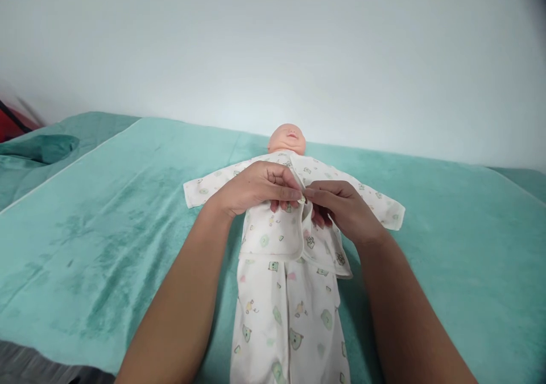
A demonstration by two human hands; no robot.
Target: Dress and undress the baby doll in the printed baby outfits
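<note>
A baby doll [287, 138] lies on its back on a teal towel [106, 219], head away from me. It wears a white printed shirt [273, 233] and matching trousers [290, 321]. My left hand [256, 188] pinches the left front flap of the shirt at the chest. My right hand [343, 210] pinches the opposite flap, and the fingertips of both hands meet at a small button [302, 199] on the shirt's front edge. Both hands are closed on the fabric.
The towel covers a bed that runs to a plain white wall [273, 48]. A folded darker green cloth [40, 148] lies at the far left, with something red [11, 125] behind it. The bed's near edge shows at the bottom left.
</note>
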